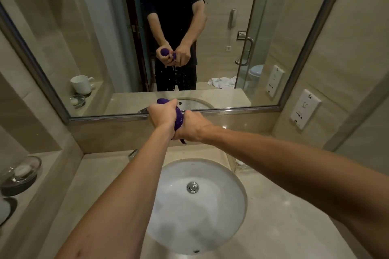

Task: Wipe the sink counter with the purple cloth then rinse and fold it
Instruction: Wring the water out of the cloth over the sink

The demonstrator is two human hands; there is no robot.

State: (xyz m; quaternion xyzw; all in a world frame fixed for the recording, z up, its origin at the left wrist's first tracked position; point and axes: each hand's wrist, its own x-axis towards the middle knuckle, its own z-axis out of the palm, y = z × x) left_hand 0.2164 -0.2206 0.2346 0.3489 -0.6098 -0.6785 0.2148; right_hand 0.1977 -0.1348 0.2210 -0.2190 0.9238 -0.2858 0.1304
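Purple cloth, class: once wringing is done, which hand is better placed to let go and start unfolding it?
Probably the right hand: it grips the lower end of the purple cloth, where a tail hangs free; the left hand holds the top.

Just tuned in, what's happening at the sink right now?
A person is wringing out the purple cloth over the sink basin. The left hand and right hand both clamp the bunched cloth, held above the back of the basin near the mirror. The reflection shows water dripping from it. The cloth is still a twisted wad, so folding has not begun.
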